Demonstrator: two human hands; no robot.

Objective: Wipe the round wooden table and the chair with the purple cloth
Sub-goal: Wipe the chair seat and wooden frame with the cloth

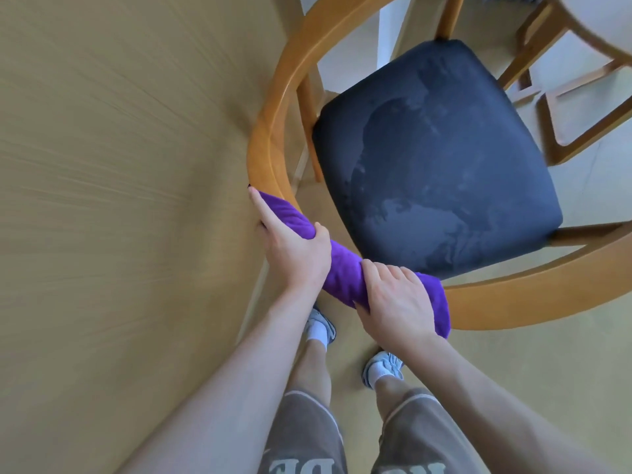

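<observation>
Both hands clamp the purple cloth [342,268] around the chair's curved wooden rail [270,107]: left hand [294,251], right hand [393,302]; slide along it, keeping pressure even

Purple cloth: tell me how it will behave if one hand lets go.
The purple cloth is probably soft and floppy: it wraps closely over the curved chair rail. It is likely light, and the freed end would probably droop or slide off, since only the left hand and right hand press it there.
</observation>
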